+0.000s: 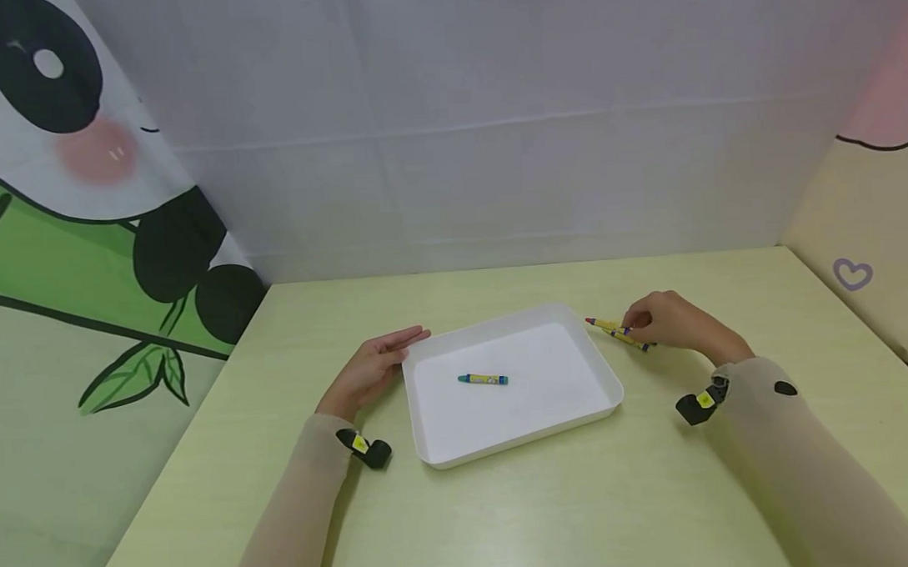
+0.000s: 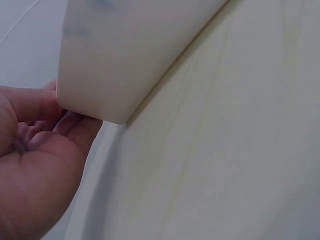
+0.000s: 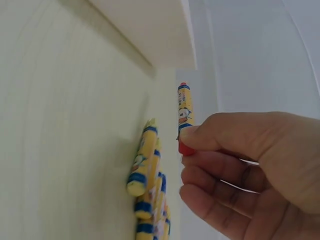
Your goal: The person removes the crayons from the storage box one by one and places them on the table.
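Note:
A white tray [image 1: 513,381] sits at an angle on the table, with a green crayon [image 1: 483,379] lying in it. At its left end, my left hand [image 1: 370,366] rests against the rim, its fingers straight; the left wrist view shows that hand [image 2: 45,150] at the tray's corner [image 2: 95,75]. Right of the tray, my right hand [image 1: 673,319] pinches a red crayon [image 3: 184,107] between thumb and fingers, near one end. Several yellow-wrapped crayons [image 3: 145,160] lie bunched on the table beside this hand [image 3: 240,170].
The pale wooden table [image 1: 492,524] runs back to a grey-white cloth wall [image 1: 480,182]. Printed cartoon panels stand at the left [image 1: 63,264] and right [image 1: 857,211]. A small black camera is strapped to each wrist.

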Tool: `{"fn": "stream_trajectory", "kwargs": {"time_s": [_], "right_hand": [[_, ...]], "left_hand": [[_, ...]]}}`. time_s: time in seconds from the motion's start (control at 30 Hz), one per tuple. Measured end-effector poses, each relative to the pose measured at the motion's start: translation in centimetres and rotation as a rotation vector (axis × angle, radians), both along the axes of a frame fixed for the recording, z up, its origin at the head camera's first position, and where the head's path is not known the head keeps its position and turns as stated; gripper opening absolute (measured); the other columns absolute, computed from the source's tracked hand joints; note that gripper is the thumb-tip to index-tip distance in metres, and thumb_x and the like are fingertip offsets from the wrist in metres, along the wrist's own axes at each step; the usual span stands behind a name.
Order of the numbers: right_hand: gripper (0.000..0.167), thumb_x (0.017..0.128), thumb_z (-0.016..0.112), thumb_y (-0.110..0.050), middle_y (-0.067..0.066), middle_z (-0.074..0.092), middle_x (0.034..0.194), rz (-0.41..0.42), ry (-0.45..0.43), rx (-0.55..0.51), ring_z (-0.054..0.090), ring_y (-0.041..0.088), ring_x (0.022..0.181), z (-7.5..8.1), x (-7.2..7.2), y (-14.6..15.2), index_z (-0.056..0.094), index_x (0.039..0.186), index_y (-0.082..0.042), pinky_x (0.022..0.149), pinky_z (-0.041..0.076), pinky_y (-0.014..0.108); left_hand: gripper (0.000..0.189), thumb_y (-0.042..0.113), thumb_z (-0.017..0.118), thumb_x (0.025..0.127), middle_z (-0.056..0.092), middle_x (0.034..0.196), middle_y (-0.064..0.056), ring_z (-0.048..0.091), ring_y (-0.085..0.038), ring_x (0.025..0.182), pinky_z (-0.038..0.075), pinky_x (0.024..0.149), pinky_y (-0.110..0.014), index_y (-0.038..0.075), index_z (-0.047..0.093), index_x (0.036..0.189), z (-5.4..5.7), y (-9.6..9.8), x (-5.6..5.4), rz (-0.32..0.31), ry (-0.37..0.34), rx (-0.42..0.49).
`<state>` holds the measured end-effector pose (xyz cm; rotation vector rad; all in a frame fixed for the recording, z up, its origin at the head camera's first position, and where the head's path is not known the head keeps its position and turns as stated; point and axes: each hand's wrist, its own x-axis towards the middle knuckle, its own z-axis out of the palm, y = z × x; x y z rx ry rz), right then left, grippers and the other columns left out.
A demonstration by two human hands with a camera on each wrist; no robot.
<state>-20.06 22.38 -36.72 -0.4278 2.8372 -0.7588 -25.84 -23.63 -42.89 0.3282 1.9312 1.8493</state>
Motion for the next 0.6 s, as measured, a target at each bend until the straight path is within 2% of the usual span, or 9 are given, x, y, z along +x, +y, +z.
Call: {"fn": "stream_trajectory", "kwargs": {"time_s": [0.27,0.6], "right_hand": [[0.014,0.087,0.063,-0.006,0.010,0.068,0.093,-0.014,-0.026,0.017,0.060,0.018,0.081,-1.3,0.5,0.8,0.070,0.098,0.000,0.070,0.052,0.032],[0.011,0.084,0.066,-0.006,0.010,0.068,0.089,-0.034,-0.039,0.036,0.059,0.018,0.080,-1.6,0.9,0.6,0.070,0.093,-0.001,0.069,0.050,0.031]], "left_hand": [[0.045,-0.001,0.039,0.101,0.040,0.151,-0.010,0.034,-0.023,0.142,0.038,0.109,-0.028,0.004,0.039,0.146,0.2,0.0,0.1,0.000,-0.005,-0.002],[0.046,-0.003,0.038,0.101,0.039,0.152,-0.012,0.033,-0.023,0.142,0.035,0.112,-0.032,0.003,0.039,0.146,0.3,0.1,0.2,-0.002,-0.014,0.014]]}}
